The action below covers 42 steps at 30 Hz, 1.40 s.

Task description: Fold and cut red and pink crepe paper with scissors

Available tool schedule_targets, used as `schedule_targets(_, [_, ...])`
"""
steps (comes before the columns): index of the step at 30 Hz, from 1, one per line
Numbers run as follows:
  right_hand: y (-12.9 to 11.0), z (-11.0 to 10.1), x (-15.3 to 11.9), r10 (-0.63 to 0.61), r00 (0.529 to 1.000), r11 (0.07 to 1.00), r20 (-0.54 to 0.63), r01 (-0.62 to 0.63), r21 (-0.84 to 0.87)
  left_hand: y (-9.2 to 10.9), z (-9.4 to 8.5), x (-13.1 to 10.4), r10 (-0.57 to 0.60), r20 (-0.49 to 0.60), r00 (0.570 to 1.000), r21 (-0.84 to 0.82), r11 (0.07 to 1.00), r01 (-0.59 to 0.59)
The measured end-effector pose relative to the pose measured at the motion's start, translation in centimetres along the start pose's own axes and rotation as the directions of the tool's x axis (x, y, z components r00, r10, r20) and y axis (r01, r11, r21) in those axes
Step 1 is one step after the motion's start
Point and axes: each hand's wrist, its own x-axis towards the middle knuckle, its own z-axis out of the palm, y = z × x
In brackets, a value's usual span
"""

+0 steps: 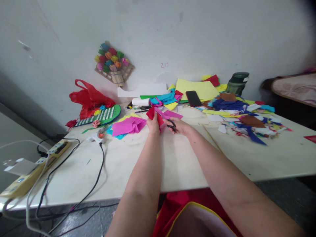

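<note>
So yeah, the left hand (153, 125) is pinching red paper (150, 113) over the counter (182, 168) while the right hand (180, 126) is closely gripping scissors (173, 125), their long axis slanting forward-left toward the paper.

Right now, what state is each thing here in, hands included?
Left hand: closed on red paper.
Right hand: closed on scissors.
Red paper: pinched, not lying flat.
Scissors: blades at the red paper; too small to tell if open.
Phone: lying face up, screen dark.
Bottle: upright, lid on.
Plastic bag: crumpled.
Pink paper: loosely stacked.
Paper scraps: scattered.
</note>
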Motion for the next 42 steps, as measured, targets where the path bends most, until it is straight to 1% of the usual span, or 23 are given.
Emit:
schedule_targets(7, [0.26, -0.01, 0.25, -0.011, 1.000, 1.000, -0.006, 0.011, -0.004, -0.04, 0.02, 0.02, -0.009, -0.007, 1.000, -0.022, 1.000, 0.009])
schedule_targets(11, [0.00, 0.11, 0.15, 0.009, 1.000, 1.000, -0.013, -0.009, -0.015, -0.22, -0.02, 0.21, 0.001, 0.010, 1.000, -0.063, 0.998, 0.000])
schedule_targets(14, [-0.17, 0.24, 0.07, 0.019, 0.999, 1.000, -0.033, -0.020, -0.021, -0.29, -0.06, 0.30, -0.001, 0.003, 1.000, -0.053, 0.999, 0.001])
schedule_targets(24, [0.04, 0.17, 0.29, 0.013, 0.999, 0.997, -0.035, -0.016, -0.081, -0.40, -0.10, 0.37, 0.003, 0.005, 1.000, -0.047, 0.999, -0.002])
schedule_targets(34, [-0.55, 0.48, -0.19, 0.014, 0.998, 0.993, -0.064, -0.022, -0.118, -0.85, -0.27, 0.87, -0.030, -0.007, 1.000, -0.051, 0.998, 0.029])
schedule_targets(38, [-0.62, 0.39, -0.33, 0.015, 0.998, 0.993, -0.055, -0.022, -0.119, -0.66, -0.24, 0.75, -0.050, -0.008, 0.999, -0.058, 0.997, 0.050])
schedule_targets(42, [-0.58, 0.21, -0.40, -0.006, 0.999, 0.993, -0.037, 0.001, -0.118, -0.23, -0.16, 0.52, -0.092, -0.034, 0.995, -0.056, 0.994, 0.090])
